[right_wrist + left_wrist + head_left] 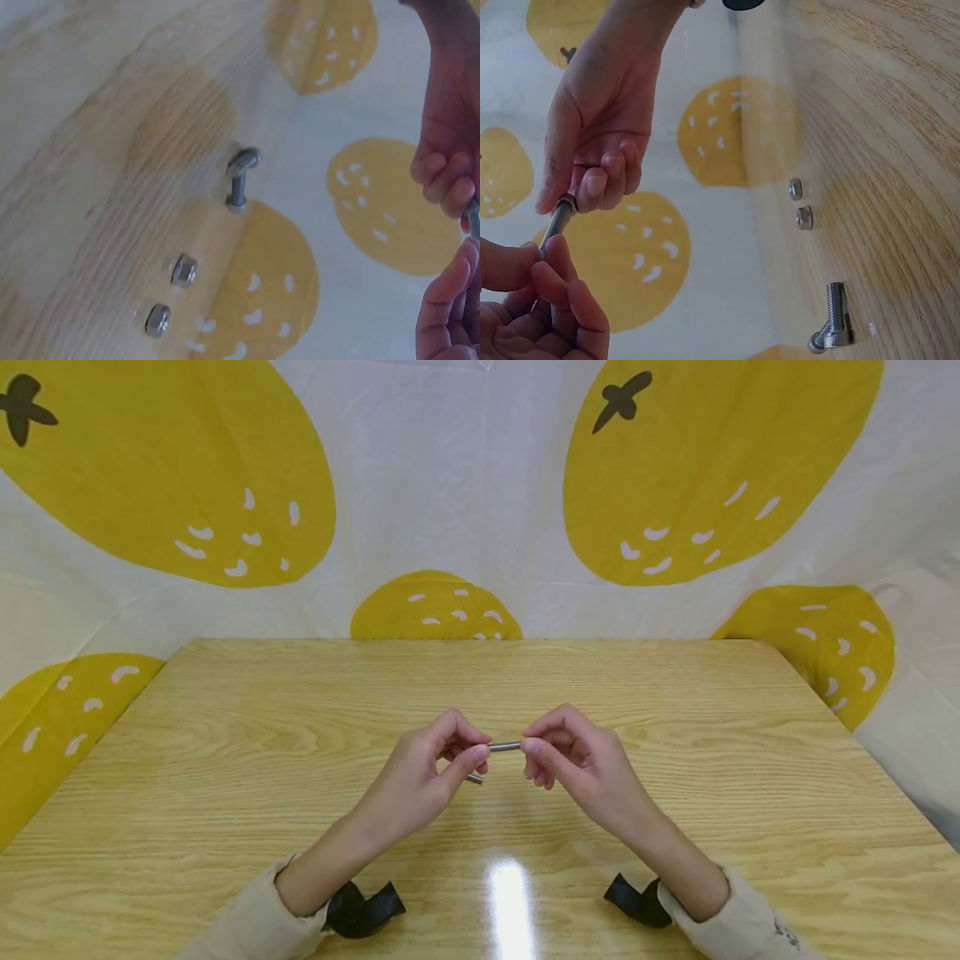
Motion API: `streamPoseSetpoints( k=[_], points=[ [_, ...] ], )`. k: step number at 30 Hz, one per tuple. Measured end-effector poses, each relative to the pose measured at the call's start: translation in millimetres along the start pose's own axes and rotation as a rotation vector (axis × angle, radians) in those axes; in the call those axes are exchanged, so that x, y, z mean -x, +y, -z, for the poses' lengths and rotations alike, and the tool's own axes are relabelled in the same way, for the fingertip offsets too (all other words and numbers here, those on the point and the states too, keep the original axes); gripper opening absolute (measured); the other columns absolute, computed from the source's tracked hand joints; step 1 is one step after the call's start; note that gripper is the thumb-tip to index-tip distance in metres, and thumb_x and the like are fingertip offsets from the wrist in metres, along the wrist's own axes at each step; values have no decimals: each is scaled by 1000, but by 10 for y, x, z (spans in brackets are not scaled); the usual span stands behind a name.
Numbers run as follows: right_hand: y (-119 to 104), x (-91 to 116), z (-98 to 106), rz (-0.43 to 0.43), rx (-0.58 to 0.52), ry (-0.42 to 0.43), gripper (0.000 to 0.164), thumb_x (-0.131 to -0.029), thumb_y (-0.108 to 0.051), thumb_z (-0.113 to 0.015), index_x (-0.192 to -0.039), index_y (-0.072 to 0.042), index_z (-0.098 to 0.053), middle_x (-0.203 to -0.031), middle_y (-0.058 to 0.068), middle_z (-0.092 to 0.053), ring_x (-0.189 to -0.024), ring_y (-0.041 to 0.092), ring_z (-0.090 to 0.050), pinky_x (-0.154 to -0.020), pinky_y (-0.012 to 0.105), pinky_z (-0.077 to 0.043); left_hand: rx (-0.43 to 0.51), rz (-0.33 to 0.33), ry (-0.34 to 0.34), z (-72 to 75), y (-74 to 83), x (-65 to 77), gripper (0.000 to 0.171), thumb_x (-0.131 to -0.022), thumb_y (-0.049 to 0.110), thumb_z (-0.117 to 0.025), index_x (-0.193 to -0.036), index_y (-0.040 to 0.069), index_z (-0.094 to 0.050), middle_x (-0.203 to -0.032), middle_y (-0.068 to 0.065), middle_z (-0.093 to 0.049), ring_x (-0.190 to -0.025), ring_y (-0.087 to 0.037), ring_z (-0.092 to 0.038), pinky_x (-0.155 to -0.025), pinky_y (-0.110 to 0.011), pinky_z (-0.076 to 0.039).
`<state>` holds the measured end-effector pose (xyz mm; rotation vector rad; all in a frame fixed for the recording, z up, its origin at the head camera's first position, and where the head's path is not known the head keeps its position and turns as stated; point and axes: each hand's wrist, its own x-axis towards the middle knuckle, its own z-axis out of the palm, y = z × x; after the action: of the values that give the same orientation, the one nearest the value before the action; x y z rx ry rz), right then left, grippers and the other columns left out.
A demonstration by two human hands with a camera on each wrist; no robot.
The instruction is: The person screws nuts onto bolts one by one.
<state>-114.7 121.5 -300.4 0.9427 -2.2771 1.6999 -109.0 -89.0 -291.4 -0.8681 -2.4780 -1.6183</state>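
Observation:
A metal bolt point(505, 746) is held level between the two hands, above the wooden table. My left hand point(423, 772) pinches one end between thumb and index finger. My right hand point(588, 760) pinches the opposite end. In the left wrist view the held bolt point(556, 219) has a wider collar at the right hand's fingertips, and the fingers hide both ends. Below the left hand, another bolt point(476, 778) pokes out. Two nuts point(804, 217) sit on the table near two bolts point(837, 307) that lie against each other.
The wood-grain table point(225, 735) spreads under both hands, with a bright light reflection near the front. A white cloth with yellow fruit shapes point(450, 485) hangs behind it and at the sides. Black straps point(367, 912) hang at both wrists, below beige sleeves point(262, 910).

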Motion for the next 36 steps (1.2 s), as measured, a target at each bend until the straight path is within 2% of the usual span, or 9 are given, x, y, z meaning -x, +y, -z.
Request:
streamPoseSetpoints(
  k=[2, 5, 11, 14, 19, 24, 28, 31, 36],
  points=[
    [-6, 3, -5, -35, -39, -3, 7, -92, -1, -54, -99, 1, -52, -71, 9, -62, -57, 18, -57, -52, 28, -51, -8, -12, 0, 3, -1, 0, 5, -92, 7, -57, -96, 4, -57, -81, -3, -66, -72, -7, -62, -65, -25, -53],
    [-8, 4, 2, -56, -94, -10, 12, -91, -1, -55, -102, 4, -50, -73, 13, -62, -59, 16, -57, -53, 28, -51, 4, 12, 3, 13, -2, -3, 5, -92, 7, -57, -96, 4, -57, -81, -3, -65, -72, -8, -62, -63, -25, -53],
    [2, -8, 15, 25, -156, -31, 20, -88, 5, -56, -106, 12, -51, -85, 24, -65, -71, 13, -64, -59, 28, -54, 49, 65, 13, 44, 8, -17, 5, -92, 8, -57, -95, 4, -57, -80, -4, -65, -69, -11, -60, -51, -23, -44],
    [7, -12, 15, 74, -114, -24, 19, -87, 6, -57, -104, 11, -53, -87, 24, -66, -73, 12, -67, -60, 28, -55, 67, 81, 8, 57, 16, -20, 6, -92, 8, -56, -96, 3, -57, -80, -6, -65, -70, -12, -61, -52, -23, -44],
    [5, -20, 23, 179, 41, -14, 19, -83, 10, -61, -101, 6, -56, -89, 19, -69, -75, 12, -68, -64, 27, -56, 125, 122, -4, 78, 31, -23, 9, -94, 10, -55, -96, 1, -58, -81, -8, -65, -70, -13, -61, -55, -23, -45],
    [2, -23, 37, 220, 121, -12, 22, -80, 11, -63, -100, 4, -57, -91, 16, -71, -82, 7, -69, -69, 23, -55, 175, 147, -8, 91, 50, -21, 10, -94, 10, -54, -96, 1, -58, -80, -10, -63, -68, -14, -60, -59, -23, -48],
    [10, -19, 27, 224, 151, -8, 21, -80, 8, -64, -99, 3, -58, -90, 14, -72, -81, 7, -69, -65, 21, -54, 172, 140, -1, 89, 65, -18, 9, -94, 9, -54, -96, 1, -58, -80, -10, -63, -68, -14, -60, -56, -24, -47],
    [15, -11, 17, 216, 135, -12, 18, -82, 6, -63, -99, 2, -57, -88, 14, -72, -76, 8, -69, -63, 22, -54, 160, 120, 2, 84, 73, -15, 8, -93, 8, -55, -96, 1, -57, -79, -10, -64, -69, -14, -61, -54, -24, -46],
    [2, -6, -5, 226, 99, -4, 14, -86, 7, -58, -100, 4, -56, -86, 14, -72, -70, 10, -68, -61, 24, -55, 163, 110, -5, 72, 76, -7, 7, -93, 6, -55, -96, -1, -56, -80, -10, -63, -71, -14, -61, -58, -25, -50]
  ],
)
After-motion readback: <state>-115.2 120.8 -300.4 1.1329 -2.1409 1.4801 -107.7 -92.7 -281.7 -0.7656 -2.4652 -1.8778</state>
